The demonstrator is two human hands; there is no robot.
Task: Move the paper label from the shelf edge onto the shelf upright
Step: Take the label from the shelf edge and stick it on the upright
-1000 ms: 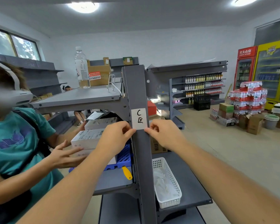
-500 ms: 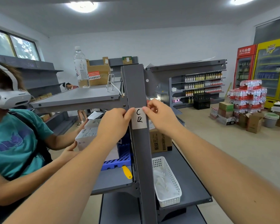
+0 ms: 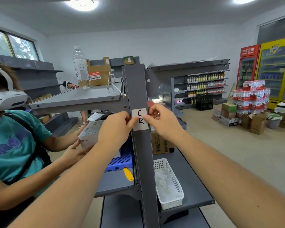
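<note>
A small white paper label (image 3: 140,119) with black handwriting lies flat on the front face of the grey shelf upright (image 3: 136,86), just below the top shelf's bracket. My left hand (image 3: 117,127) presses its thumb on the label's left edge at mid height. My right hand (image 3: 161,120) presses its thumb on the right edge, with the other fingers curled beside the upright. Both thumbs cover small parts of the label.
A person in a teal shirt and white headset (image 3: 5,97) at left holds a white box (image 3: 90,134). A water bottle (image 3: 81,68) and cardboard box (image 3: 99,74) stand on the top shelf. A white basket (image 3: 169,183), blue crate (image 3: 122,160) and yellow-handled tool (image 3: 128,174) sit below.
My hands slid from the label's bottom corners up to its top, then to its middle edges. The label stayed on the upright. The person at left raised the white box.
</note>
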